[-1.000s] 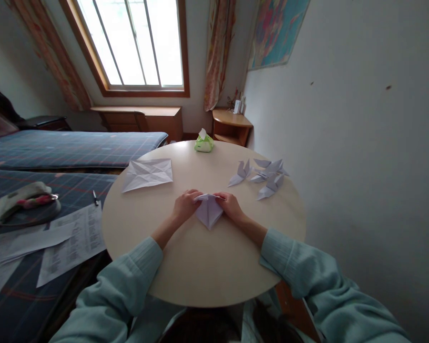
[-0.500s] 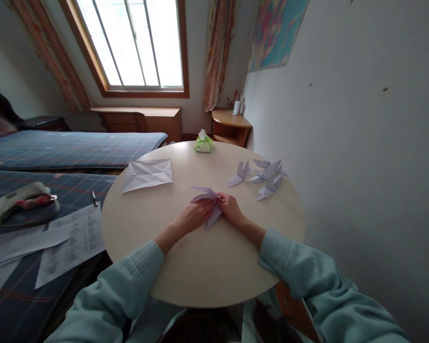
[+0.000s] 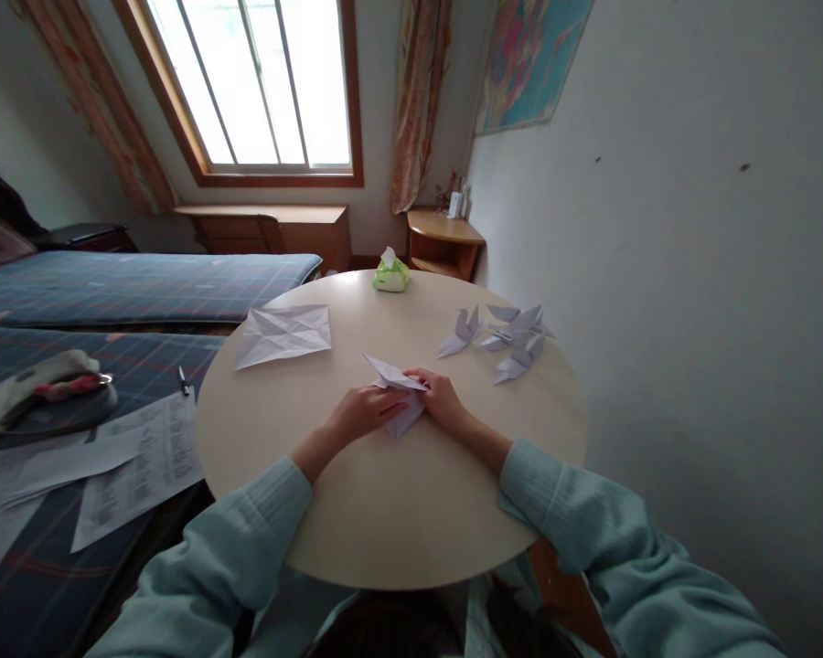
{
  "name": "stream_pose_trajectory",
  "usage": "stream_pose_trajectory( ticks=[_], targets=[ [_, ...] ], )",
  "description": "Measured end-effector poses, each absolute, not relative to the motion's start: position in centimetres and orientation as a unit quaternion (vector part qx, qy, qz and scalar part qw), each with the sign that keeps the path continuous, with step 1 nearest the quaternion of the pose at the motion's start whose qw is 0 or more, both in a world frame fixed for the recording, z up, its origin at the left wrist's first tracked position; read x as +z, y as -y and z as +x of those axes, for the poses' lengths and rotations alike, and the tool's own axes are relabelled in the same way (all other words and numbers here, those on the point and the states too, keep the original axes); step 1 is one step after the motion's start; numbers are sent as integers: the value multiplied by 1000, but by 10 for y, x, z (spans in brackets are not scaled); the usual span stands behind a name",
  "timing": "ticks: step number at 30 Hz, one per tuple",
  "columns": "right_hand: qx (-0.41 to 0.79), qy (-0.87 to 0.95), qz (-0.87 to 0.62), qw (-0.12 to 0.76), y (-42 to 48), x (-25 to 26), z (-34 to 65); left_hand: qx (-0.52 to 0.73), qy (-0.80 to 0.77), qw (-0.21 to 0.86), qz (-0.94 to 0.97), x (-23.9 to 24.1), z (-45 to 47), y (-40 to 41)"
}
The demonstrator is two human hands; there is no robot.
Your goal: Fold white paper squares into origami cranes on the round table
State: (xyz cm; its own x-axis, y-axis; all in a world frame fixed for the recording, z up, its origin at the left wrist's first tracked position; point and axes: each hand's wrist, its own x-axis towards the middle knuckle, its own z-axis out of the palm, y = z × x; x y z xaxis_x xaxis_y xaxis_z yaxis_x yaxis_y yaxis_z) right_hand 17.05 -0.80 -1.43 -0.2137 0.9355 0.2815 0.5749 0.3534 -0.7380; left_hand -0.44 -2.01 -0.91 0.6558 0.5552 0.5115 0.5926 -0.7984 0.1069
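Note:
A partly folded sheet of white paper [image 3: 406, 417] is between my hands over the middle of the round table [image 3: 411, 521]. My left hand [image 3: 360, 411] grips its left side, with some fingers reaching across the lower part. On the right edge, my right hand [image 3: 443, 399] pinches the paper near a raised flap. That flap points up and to the left. The fingertips of both hands are partly hidden by the folds. Several folded paper birds [image 3: 518, 352] lie on the right of the table, one standing a little apart from the others.
A creased, flattened paper sheet [image 3: 284, 335] lies at the table's left. A green tissue pack [image 3: 390, 272] sits at the far edge. Left of the table is a bed [image 3: 144, 361] with printed sheets [image 3: 141, 457], a pen [image 3: 183, 380] and a pouch-like item [image 3: 41, 388]. The wall [image 3: 692, 274] runs along the right.
The raised flap has shifted and now stands more open over the hands. My left hand has moved slightly left, its fingers less tucked under the paper. My right hand stays nearly in place.

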Motion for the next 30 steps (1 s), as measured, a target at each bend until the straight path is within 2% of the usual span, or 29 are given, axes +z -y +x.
stream_pose_trajectory(
  ticks=[3,6,8,11,13,19,23,27,30],
  targets=[
    [247,737,-508,370,8,-15,171,-412,302,81,-856,3,-9,29],
    [239,744,-505,366,7,-16,171,-507,361,56,-781,12,-13,28],
    [236,750,-501,361,7,-17,171,-480,385,-19,-788,13,-16,21],
    [236,755,-496,359,7,-18,172,-334,422,-186,-822,6,-21,7],
    [235,753,-499,358,7,-18,173,-278,439,-254,-816,-4,-23,0],
    [279,744,-452,406,10,-18,176,-350,440,-327,-760,-23,-19,-9],
    [343,728,-388,449,14,-17,174,-401,476,-442,-646,-27,-15,-12],
    [387,737,-345,434,18,-15,172,-405,456,-556,-565,-27,-11,-11],
    [407,730,-348,425,17,-14,172,-401,465,-566,-550,-26,-10,-8]
  ],
)
